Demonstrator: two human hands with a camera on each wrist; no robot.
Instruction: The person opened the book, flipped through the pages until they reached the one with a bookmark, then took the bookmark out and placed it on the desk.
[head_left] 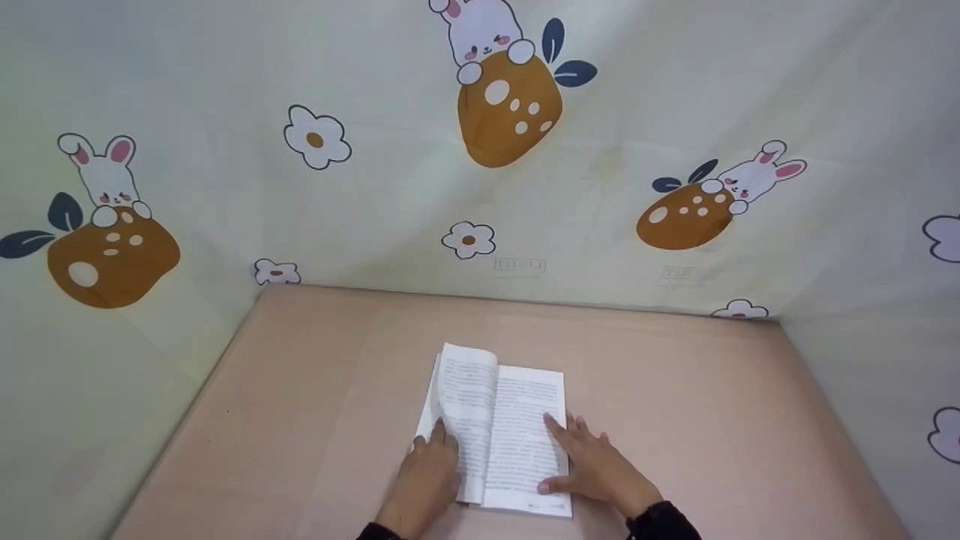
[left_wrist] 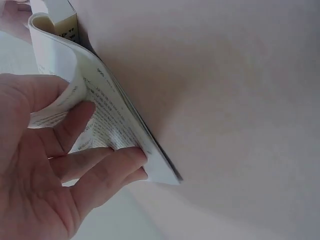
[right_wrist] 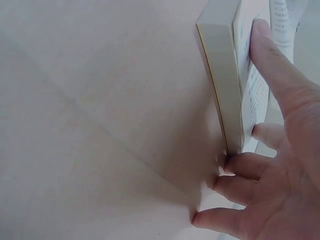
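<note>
An open book [head_left: 529,435] with printed white pages lies on the table, its right side the thicker one. A curved page [head_left: 469,397] stands lifted over the left side. My left hand [head_left: 429,469] pinches this page between thumb and index finger. In the left wrist view its other fingers [left_wrist: 112,175] touch the printed page underneath. My right hand [head_left: 600,461] is spread at the book's right edge. Its thumb [right_wrist: 272,57] and index finger rest on the right page, while the remaining fingers reach the tabletop beside the book.
The pinkish-beige tabletop [head_left: 322,375] extends around the book on all sides. Pale fabric walls [head_left: 375,202] printed with rabbits and flowers enclose it at the back, left and right. Dark sleeves [head_left: 660,523] cover both wrists.
</note>
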